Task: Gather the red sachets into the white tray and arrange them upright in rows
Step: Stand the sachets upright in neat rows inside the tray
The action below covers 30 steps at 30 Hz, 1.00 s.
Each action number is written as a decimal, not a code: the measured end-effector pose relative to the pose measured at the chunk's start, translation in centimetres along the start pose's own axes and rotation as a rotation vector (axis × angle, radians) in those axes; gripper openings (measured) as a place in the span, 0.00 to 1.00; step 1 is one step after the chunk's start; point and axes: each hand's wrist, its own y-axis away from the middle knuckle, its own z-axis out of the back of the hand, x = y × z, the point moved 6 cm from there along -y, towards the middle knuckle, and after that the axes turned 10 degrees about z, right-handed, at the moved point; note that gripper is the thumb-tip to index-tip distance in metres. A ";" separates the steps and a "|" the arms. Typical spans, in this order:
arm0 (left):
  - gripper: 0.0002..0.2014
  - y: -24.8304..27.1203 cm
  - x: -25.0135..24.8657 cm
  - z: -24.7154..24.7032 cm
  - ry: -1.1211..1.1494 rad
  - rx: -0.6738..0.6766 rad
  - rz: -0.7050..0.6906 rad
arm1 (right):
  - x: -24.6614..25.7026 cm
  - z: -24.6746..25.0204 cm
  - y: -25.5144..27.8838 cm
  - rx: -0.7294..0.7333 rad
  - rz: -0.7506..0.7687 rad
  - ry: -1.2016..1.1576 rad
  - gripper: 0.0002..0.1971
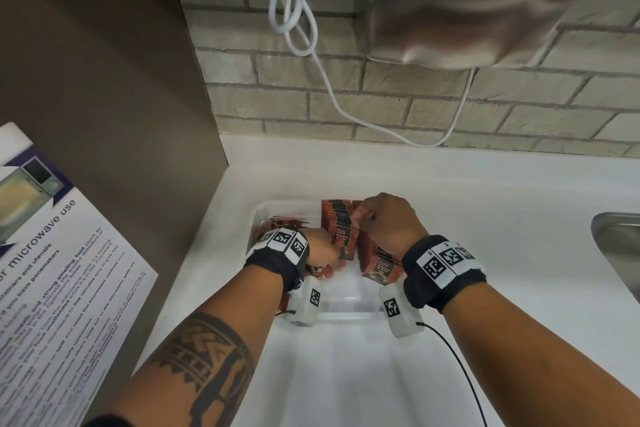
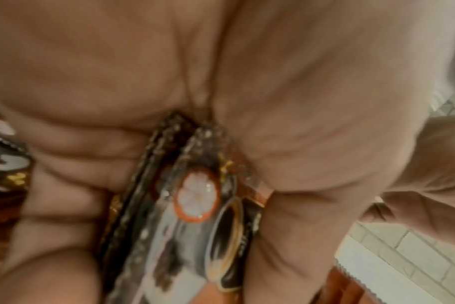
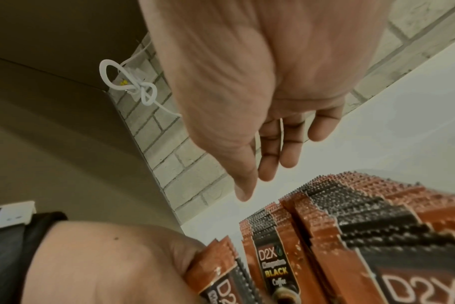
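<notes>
While left hand point(image 1: 320, 246) grips sachets point(image 2: 195, 205); right hand point(image 1: 388, 218) relaxed above row point(image 3: 351, 216).

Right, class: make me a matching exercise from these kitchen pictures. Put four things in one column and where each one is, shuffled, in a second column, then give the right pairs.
Things:
1. white cable
2. metal dryer
3. microwave notice
4. standing sachets

Places:
A. in the white tray
B. far left, on the brown panel
C. on the brick wall, top right
D. looped and hanging on the brick wall

Pairs: 1-D, 2-C, 3-B, 4-A
</notes>
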 end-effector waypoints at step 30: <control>0.14 -1.3 0.3 -0.2 0.137 0.009 -0.026 | -0.2 -1.0 -0.8 0.081 -0.047 0.160 0.11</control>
